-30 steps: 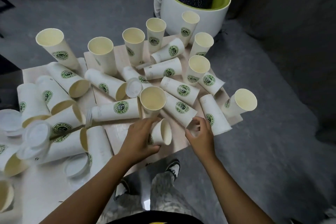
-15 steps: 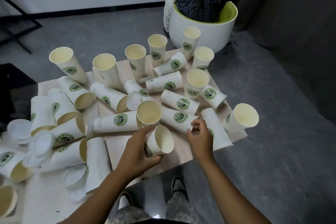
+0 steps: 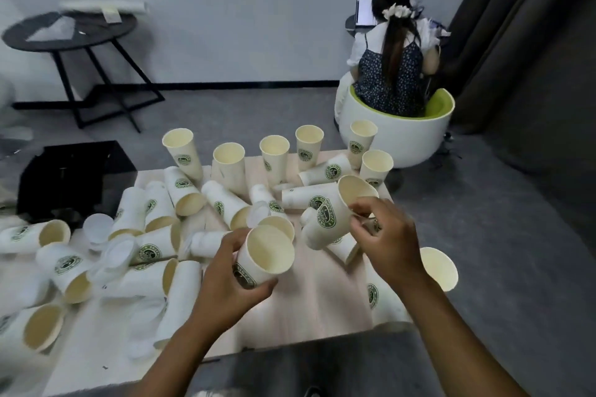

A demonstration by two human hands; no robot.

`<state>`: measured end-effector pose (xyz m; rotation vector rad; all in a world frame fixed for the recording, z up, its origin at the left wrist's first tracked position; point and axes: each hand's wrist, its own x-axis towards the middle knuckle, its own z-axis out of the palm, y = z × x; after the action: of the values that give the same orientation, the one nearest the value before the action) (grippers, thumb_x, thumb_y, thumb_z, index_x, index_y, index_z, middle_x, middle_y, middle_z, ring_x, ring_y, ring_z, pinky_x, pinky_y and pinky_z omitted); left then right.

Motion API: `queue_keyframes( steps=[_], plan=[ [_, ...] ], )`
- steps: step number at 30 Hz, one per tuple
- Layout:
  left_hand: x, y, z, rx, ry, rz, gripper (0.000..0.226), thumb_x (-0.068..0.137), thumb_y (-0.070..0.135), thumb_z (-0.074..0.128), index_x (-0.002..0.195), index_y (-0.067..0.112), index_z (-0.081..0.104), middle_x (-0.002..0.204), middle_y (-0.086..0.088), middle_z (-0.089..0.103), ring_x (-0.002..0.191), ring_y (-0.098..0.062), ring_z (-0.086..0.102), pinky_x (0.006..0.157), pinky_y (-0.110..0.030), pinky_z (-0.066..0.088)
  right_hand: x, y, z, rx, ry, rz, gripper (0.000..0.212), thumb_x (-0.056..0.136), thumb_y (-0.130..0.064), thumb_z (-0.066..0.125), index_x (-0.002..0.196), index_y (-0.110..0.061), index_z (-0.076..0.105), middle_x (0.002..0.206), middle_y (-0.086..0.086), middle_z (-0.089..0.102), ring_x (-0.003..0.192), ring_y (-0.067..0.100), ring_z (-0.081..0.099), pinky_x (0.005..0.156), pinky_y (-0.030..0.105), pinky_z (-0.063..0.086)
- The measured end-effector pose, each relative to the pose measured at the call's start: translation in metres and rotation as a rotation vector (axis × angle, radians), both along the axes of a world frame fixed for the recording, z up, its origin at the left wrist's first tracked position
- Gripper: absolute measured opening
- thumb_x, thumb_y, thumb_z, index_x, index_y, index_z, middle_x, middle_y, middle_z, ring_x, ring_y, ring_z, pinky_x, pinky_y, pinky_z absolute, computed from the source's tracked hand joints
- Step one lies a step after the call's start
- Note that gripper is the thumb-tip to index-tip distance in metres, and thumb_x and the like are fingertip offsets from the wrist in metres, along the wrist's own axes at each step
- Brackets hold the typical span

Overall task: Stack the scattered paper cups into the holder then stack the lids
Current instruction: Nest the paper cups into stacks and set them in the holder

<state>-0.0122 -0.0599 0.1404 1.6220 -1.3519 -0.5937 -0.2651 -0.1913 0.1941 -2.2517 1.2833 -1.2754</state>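
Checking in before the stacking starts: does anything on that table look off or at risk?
One cup at the table's right edge pokes its mouth out past the tabletop and could roll off. The rest is scatter: most cups lie on their sides. No holder is visible.

Cups (image 3: pixel 325 219) carry a round green logo w/ ring lettering, too blurred to read. No other legible txt.

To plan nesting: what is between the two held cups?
Head view: nothing between the left hand's cup and the right hand's cup; behind the gap stands another cup.
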Motion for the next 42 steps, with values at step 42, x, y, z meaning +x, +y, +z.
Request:
queue_keyframes(
  steps=[42],
  plan=[
    [0.417, 0.296, 0.205, -0.505, 0.03, 0.802, 0.085, 0.07, 0.017, 0.094, 0.138, 0.026, 0.044, 0.13, 0.011, 0.056, 0.121, -0.02, 0.061, 0.095, -0.049, 0.059, 0.485, 0.253, 0.097, -0.249, -0.03, 1.013, 0.017, 0.08, -0.009, 0.071, 0.096, -0.015, 0.07, 0.091, -0.012, 0.066, 0.084, 0.002, 0.055, 0.074, 0.041, 0.055]
  ],
)
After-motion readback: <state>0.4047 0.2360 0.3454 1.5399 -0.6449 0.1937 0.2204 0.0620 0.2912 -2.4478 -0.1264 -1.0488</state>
